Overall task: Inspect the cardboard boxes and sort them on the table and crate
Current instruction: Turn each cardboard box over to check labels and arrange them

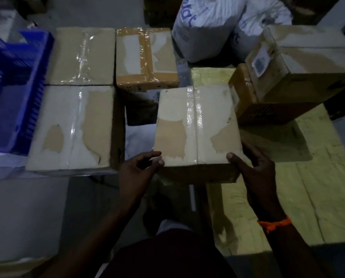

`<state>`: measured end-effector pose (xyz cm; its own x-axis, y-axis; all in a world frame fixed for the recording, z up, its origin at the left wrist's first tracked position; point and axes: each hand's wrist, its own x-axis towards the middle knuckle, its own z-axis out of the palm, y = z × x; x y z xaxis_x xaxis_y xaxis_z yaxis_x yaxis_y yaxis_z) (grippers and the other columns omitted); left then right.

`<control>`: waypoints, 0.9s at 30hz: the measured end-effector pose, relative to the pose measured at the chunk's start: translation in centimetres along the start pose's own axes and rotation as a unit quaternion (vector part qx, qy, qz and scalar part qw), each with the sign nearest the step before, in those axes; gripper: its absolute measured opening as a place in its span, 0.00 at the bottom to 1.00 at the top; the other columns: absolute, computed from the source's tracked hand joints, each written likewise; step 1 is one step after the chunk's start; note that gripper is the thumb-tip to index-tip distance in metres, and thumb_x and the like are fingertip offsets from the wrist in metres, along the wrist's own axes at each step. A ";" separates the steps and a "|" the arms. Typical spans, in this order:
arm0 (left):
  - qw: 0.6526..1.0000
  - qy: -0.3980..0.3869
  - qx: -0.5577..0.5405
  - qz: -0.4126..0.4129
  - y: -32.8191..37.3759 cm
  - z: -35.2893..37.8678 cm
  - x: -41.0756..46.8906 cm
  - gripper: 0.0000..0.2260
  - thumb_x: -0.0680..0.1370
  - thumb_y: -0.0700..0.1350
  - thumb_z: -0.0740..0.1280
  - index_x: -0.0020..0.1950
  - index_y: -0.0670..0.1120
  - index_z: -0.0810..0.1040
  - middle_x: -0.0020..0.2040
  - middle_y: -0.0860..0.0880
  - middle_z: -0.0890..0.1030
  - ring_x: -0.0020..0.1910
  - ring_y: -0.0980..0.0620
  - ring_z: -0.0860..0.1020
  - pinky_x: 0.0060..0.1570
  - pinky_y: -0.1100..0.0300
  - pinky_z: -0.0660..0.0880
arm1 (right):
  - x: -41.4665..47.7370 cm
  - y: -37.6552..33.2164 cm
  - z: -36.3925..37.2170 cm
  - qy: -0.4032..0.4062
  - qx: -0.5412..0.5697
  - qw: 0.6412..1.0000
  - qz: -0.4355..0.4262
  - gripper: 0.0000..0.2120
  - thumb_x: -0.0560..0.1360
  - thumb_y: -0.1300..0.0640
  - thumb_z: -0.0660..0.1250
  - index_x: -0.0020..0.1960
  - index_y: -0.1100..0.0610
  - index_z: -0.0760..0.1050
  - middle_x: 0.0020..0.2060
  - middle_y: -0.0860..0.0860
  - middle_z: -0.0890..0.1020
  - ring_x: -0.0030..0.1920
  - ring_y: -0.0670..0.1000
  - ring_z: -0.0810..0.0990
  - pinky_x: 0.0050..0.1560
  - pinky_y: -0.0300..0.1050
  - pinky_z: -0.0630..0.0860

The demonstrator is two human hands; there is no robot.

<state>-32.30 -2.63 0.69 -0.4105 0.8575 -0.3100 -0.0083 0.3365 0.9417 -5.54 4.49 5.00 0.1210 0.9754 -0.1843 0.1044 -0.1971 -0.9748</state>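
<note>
the box (195, 127) in hand sat just right of the middle of the frame. it was a squarish cardboard one, with a strip of shiny clear tape down the centre seam. most of the top's paper skin was torn away, leaving pale ragged patches around a couple of brown bits. the left hand (135, 173) pinched its near left corner, thumb and forefinger closed on the edge. the right hand (253, 169) gripped the near right corner, thumb on top and fingers wrapped round the side. an orange band (273, 224) showed on that wrist. couldn't tell if the box was resting on anything or just held up.

on the left of the frame a bigger torn box (71, 127) lay on the white-covered table (5, 161), with another taped box (81, 56) right behind it. a smaller box with brown tape (145, 59) stood at upper middle, just behind the held one. a blue crate (13, 87) was at the far left, beside those boxes. at the upper right two more boxes were stacked, the labelled one (303, 65) tilted on a lower box (253, 109), close against the held box's far right corner. two white sacks (205, 27) stood at the top. a yellow surface (287, 177) filled the lower right. the whole frame was pretty dim and blurry.
</note>
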 end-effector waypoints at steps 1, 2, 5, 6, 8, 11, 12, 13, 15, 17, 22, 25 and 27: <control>1.000 0.009 0.006 -0.001 -0.2 -0.8 0.1 0.11 0.74 0.43 0.77 0.55 0.51 0.86 0.53 0.56 0.86 0.54 0.61 0.83 0.53 0.62 0.81 | -0.1 0.9 0.8 -0.012 0.011 1.000 0.009 0.30 0.73 0.64 0.77 0.73 0.57 0.76 0.65 0.49 0.82 0.61 0.44 0.83 0.54 0.39 0.82; 1.000 0.023 0.004 -0.005 -0.4 -1.7 0.2 0.11 0.74 0.42 0.77 0.55 0.52 0.86 0.54 0.54 0.86 0.54 0.60 0.83 0.54 0.61 0.81 | -0.2 1.8 1.7 -0.023 0.021 0.999 0.016 0.30 0.73 0.65 0.77 0.73 0.57 0.75 0.65 0.49 0.82 0.61 0.43 0.83 0.54 0.38 0.82; 0.998 0.067 0.014 0.013 -1.0 -4.0 -0.1 0.13 0.73 0.42 0.78 0.56 0.52 0.86 0.52 0.53 0.87 0.54 0.58 0.84 0.52 0.61 0.80 | -0.4 4.5 4.0 -0.051 0.029 0.998 0.037 0.30 0.72 0.65 0.78 0.73 0.54 0.76 0.64 0.49 0.83 0.63 0.45 0.83 0.57 0.42 0.82; 0.997 0.074 0.017 0.010 -1.2 -4.6 -0.2 0.14 0.73 0.42 0.78 0.57 0.52 0.86 0.52 0.53 0.87 0.54 0.58 0.84 0.52 0.61 0.80 | -0.4 5.3 4.6 -0.062 0.025 0.997 0.044 0.30 0.72 0.64 0.78 0.72 0.53 0.77 0.64 0.48 0.83 0.63 0.46 0.82 0.58 0.44 0.83; 0.996 0.084 0.014 -0.003 -1.8 -5.5 -0.5 0.15 0.73 0.39 0.78 0.58 0.51 0.85 0.52 0.52 0.87 0.55 0.59 0.84 0.53 0.61 0.80 | -0.4 6.8 5.4 -0.083 0.002 0.995 0.047 0.30 0.71 0.62 0.79 0.71 0.51 0.77 0.63 0.46 0.84 0.63 0.45 0.82 0.59 0.45 0.82; 0.995 0.089 0.036 -0.011 -3.4 -5.7 -0.9 0.18 0.72 0.37 0.78 0.59 0.50 0.84 0.53 0.53 0.86 0.54 0.60 0.84 0.54 0.64 0.80 | 0.0 8.2 5.7 -0.088 -0.028 0.995 0.045 0.29 0.72 0.61 0.79 0.71 0.52 0.78 0.62 0.46 0.84 0.63 0.44 0.82 0.59 0.46 0.82; 0.994 0.085 0.061 -0.011 -4.0 -5.6 -1.1 0.18 0.73 0.36 0.78 0.60 0.49 0.84 0.53 0.54 0.86 0.54 0.61 0.83 0.53 0.68 0.79 | 0.2 8.5 5.7 -0.083 -0.036 0.995 0.043 0.27 0.73 0.62 0.78 0.70 0.53 0.78 0.62 0.46 0.84 0.62 0.45 0.83 0.57 0.45 0.83; 0.992 0.085 0.096 -0.011 -4.5 -5.4 -1.4 0.17 0.73 0.37 0.77 0.61 0.49 0.83 0.53 0.55 0.85 0.53 0.63 0.83 0.51 0.74 0.76 | 0.4 8.8 5.5 -0.076 -0.044 0.995 0.042 0.25 0.73 0.62 0.78 0.69 0.53 0.79 0.60 0.46 0.84 0.61 0.45 0.83 0.54 0.43 0.84; 0.981 0.097 0.164 -0.014 -5.2 -5.3 -1.8 0.16 0.74 0.41 0.77 0.61 0.51 0.84 0.53 0.57 0.84 0.50 0.70 0.80 0.48 0.80 0.72 | 0.8 9.2 5.3 -0.065 -0.065 0.995 0.041 0.21 0.74 0.60 0.77 0.66 0.52 0.80 0.58 0.46 0.85 0.59 0.45 0.83 0.49 0.40 0.84; 0.975 0.106 0.195 -0.014 -5.2 -5.4 -1.8 0.15 0.75 0.43 0.76 0.61 0.52 0.84 0.52 0.58 0.84 0.45 0.78 0.77 0.46 0.82 0.69 | 1.2 9.5 5.3 -0.062 -0.095 0.993 0.035 0.16 0.75 0.56 0.77 0.62 0.52 0.81 0.56 0.46 0.85 0.58 0.46 0.84 0.49 0.43 0.84; 0.971 0.091 0.221 -0.004 -3.7 -6.3 0.3 0.20 0.74 0.42 0.77 0.66 0.46 0.80 0.54 0.52 0.84 0.47 0.67 0.81 0.51 0.66 0.79 | 4.1 8.7 6.1 -0.075 -0.122 0.989 0.024 0.14 0.76 0.53 0.76 0.60 0.54 0.80 0.54 0.49 0.84 0.56 0.50 0.83 0.48 0.42 0.80; 0.968 0.062 0.245 0.001 -1.9 -6.3 2.9 0.26 0.74 0.45 0.77 0.70 0.44 0.76 0.61 0.45 0.82 0.58 0.47 0.81 0.58 0.50 0.79 | 6.6 7.9 7.7 -0.094 -0.128 0.987 0.006 0.17 0.76 0.52 0.76 0.63 0.51 0.78 0.55 0.47 0.83 0.56 0.45 0.82 0.50 0.42 0.80; 0.965 0.047 0.257 0.012 -0.7 -5.9 4.9 0.27 0.75 0.46 0.76 0.72 0.43 0.74 0.65 0.42 0.80 0.63 0.43 0.79 0.62 0.50 0.76 | 8.5 7.8 9.0 -0.105 -0.142 0.984 0.005 0.22 0.75 0.49 0.77 0.67 0.53 0.77 0.57 0.48 0.83 0.58 0.48 0.82 0.54 0.48 0.82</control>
<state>-39.65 -0.97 -0.73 -0.4855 0.8368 -0.2531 0.4454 0.4859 0.7520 -12.57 12.15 -5.34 -0.0806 0.9663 -0.2446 0.3788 -0.1973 -0.9042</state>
